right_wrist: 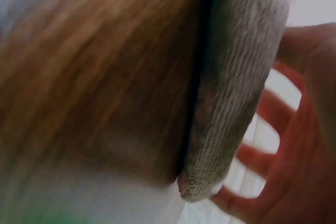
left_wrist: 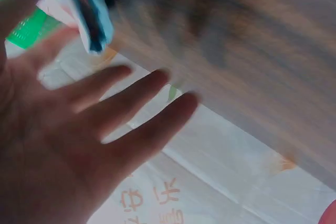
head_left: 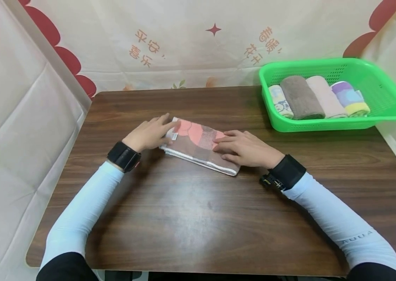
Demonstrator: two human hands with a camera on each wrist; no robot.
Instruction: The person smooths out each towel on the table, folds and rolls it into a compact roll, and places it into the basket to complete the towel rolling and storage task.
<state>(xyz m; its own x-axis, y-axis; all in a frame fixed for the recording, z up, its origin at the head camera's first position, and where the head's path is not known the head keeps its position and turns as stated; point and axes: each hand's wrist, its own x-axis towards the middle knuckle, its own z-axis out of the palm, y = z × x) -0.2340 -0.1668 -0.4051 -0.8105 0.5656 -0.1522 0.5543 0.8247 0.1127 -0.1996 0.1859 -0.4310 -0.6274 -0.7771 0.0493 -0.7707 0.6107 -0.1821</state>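
A folded pink, brown and grey towel (head_left: pixel 198 142) with white edges lies slightly aslant on the table. At its left end is my left hand (head_left: pixel 150 133), fingers spread and reaching the towel's edge near a small white tag (head_left: pixel 174 136). The left wrist view shows those fingers (left_wrist: pixel 142 98) straight and apart, beside the towel's folded edge (left_wrist: pixel 94 19). My right hand (head_left: pixel 245 149) rests its fingers on the towel's right part. Seen from the right wrist, the towel's thick ribbed fold (right_wrist: pixel 231 87) stands before the loosely bent fingers (right_wrist: pixel 257 158).
A green plastic basket (head_left: pixel 391 93) stands at the table's back right. Lined up in it are a patterned cloth (head_left: pixel 280 102), a grey towel (head_left: pixel 301 97), a pale pink towel (head_left: pixel 325 96) and a multicoloured one (head_left: pixel 350 98). A printed white curtain (head_left: pixel 198 50) hangs behind the brown wooden table (head_left: pixel 191 218).
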